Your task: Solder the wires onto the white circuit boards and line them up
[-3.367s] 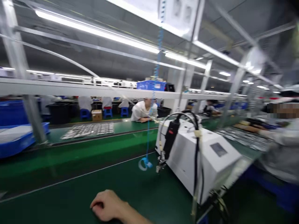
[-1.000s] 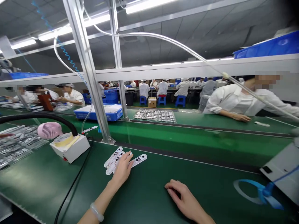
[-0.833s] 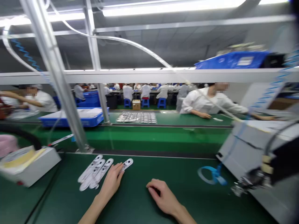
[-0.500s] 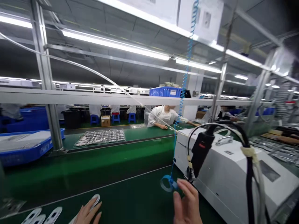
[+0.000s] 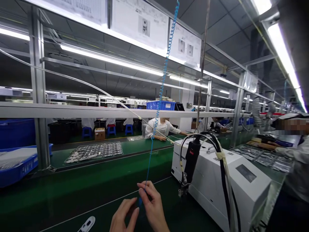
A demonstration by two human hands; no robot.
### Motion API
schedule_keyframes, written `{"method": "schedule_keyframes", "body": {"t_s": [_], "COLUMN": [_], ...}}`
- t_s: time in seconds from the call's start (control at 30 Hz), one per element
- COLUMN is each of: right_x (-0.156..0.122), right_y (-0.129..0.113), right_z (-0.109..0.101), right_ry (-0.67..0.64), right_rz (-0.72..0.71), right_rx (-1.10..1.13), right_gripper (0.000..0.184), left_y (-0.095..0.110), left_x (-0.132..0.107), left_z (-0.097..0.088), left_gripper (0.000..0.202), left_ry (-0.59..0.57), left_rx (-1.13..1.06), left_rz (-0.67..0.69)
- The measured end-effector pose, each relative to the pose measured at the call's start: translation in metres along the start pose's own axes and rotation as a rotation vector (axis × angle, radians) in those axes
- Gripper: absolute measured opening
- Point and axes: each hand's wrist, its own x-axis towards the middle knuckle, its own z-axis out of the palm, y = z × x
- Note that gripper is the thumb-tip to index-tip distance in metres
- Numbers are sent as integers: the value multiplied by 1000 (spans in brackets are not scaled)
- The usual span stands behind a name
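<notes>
A blue wrist strap (image 5: 140,202) hangs at the lower end of a blue coiled cord (image 5: 158,112) that comes down from above. My right hand (image 5: 153,204) pinches the strap's cord end between thumb and fingertips. Close by on the left, my left hand (image 5: 124,214) is curled, thumb and index finger apart, their tips beside the strap; whether they touch it I cannot make out. Most of the strap is hidden by the hands. Below left, a white oblong part (image 5: 87,224) lies on the green work surface (image 5: 101,211).
To the right stands a white machine (image 5: 224,183), with a black device (image 5: 192,158) and thick cables before it. Across the belt lies a tray of parts (image 5: 95,152); a blue bin (image 5: 19,167) is left. Co-workers sit beyond (image 5: 163,129) and at right (image 5: 295,154).
My right hand has moved left and taken hold of the wrist strap's cord end. My left hand has left the white parts and come beside the strap. The view has shifted right.
</notes>
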Motion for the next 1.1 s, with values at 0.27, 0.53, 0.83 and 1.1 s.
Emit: {"method": "schedule_keyframes", "body": {"t_s": [0.27, 0.53, 0.83, 1.1], "right_x": [14, 39, 44, 47], "right_y": [-19, -23, 1, -5], "right_z": [41, 62, 67, 71], "right_ry": [-72, -150, -349, -470], "right_rz": [-63, 35, 82, 412], "right_rx": [-54, 214, 366, 847], "right_gripper": [21, 28, 34, 41], "left_y": [-6, 4, -2, -2], "left_x": [18, 35, 45, 43], "left_z": [-39, -56, -75, -59], "left_gripper": [30, 40, 47, 52], "left_ry": [159, 218, 269, 277], "left_rx": [203, -46, -390, -442], "left_rz": [-51, -189, -293, -290]}}
